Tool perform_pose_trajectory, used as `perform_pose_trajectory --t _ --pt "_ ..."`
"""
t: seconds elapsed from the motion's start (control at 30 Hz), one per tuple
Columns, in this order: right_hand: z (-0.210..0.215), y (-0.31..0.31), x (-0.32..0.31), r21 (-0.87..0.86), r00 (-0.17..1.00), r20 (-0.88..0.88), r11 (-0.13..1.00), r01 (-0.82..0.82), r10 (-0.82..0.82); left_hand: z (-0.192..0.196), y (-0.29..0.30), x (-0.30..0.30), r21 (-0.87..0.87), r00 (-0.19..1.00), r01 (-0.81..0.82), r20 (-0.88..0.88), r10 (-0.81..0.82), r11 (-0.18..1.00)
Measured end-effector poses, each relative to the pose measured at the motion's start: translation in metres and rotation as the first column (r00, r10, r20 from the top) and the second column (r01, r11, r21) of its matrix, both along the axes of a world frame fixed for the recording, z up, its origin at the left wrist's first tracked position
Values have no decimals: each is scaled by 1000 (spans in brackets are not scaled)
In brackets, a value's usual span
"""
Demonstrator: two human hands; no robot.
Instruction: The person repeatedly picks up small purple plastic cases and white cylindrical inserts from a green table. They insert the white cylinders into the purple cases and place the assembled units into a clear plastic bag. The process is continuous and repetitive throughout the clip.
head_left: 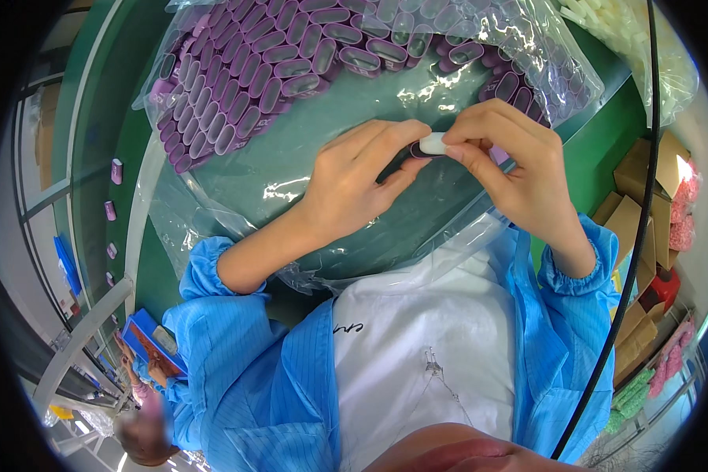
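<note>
My left hand pinches a small dark purple oval casing between thumb and fingers, above a clear plastic bag. Thumb and forefinger of my right hand grip a small white rounded piece, which meets the casing's end; whether it sits inside cannot be made out. Under my right fingers shows a bit of light purple, partly hidden. Beyond both hands, many purple oval casings stand packed close together in the bag, open ends up.
Several purple casings lie in a row along the green surface at left. A bag of whitish pieces is at the far right. Cardboard boxes stand at right, behind a hanging black cable. Another person is at lower left.
</note>
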State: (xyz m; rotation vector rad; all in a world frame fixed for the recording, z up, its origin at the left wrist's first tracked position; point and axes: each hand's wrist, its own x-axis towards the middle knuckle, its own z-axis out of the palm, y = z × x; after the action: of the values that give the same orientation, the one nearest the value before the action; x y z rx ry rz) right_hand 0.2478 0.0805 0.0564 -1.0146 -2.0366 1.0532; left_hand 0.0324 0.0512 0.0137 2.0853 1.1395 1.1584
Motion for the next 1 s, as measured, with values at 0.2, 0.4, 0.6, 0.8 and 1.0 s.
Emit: perform_pose_trajectory --t 0.2,0.4,0.6,0.8,1.0 --pt "-8 -7 -9 430 991 127 902 -27 -30 -3 2 0 12 1000 16 25 -17 1000" --pt "-6 10 -2 478 975 171 854 -207 141 -2 4 -2 40 998 56 -23 -56 998" --pt "-3 16 1 545 937 241 764 -346 252 -6 0 1 29 999 -11 45 10 1000" --pt "-11 25 7 486 940 103 808 -332 325 -6 1 -1 30 1000 30 5 -31 999" --pt "-13 10 -2 508 962 150 818 -271 226 -6 2 -2 54 999 33 -26 -32 998"
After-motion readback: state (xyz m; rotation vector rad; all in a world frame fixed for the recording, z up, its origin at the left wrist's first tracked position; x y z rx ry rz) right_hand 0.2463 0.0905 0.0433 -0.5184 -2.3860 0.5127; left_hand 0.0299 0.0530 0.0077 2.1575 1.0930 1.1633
